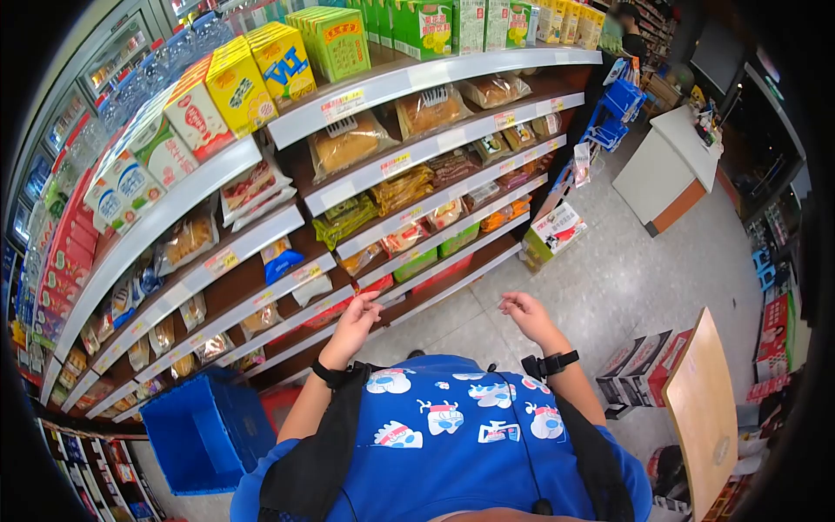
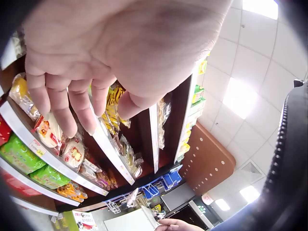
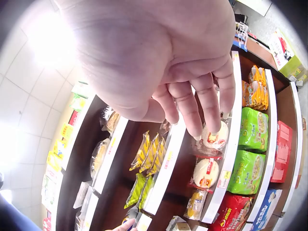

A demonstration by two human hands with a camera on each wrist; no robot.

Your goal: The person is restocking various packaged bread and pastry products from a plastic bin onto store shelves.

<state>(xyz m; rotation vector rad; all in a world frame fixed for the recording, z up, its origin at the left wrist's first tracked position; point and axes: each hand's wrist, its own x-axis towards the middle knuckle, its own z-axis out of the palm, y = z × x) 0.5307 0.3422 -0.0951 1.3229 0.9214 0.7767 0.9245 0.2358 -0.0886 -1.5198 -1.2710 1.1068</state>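
My left hand (image 1: 353,327) hovers in front of the lower shelves, palm bare and fingers loosely bent, with nothing in it. Level with it, my right hand (image 1: 529,316) is held out over the floor, likewise holding nothing. In the left wrist view, the fingers (image 2: 62,103) overlap round packaged breads (image 2: 73,153) on a shelf. Yellow-striped packets (image 2: 113,103) show beside the thumb. From the right wrist, the fingertips overlap a white round packaged bread (image 3: 215,137), with another round bread (image 3: 206,172) beside it. Green noodle packs (image 3: 247,172) fill the neighbouring shelf.
Drink cartons (image 1: 344,43) line the top shelf. A blue bin (image 1: 204,431) stands at the lower left by the shelving. To the right are stacked boxes (image 1: 644,370), a wooden board (image 1: 703,418) and a white counter (image 1: 665,170). A green-and-white carton (image 1: 555,230) sits at the shelf's end.
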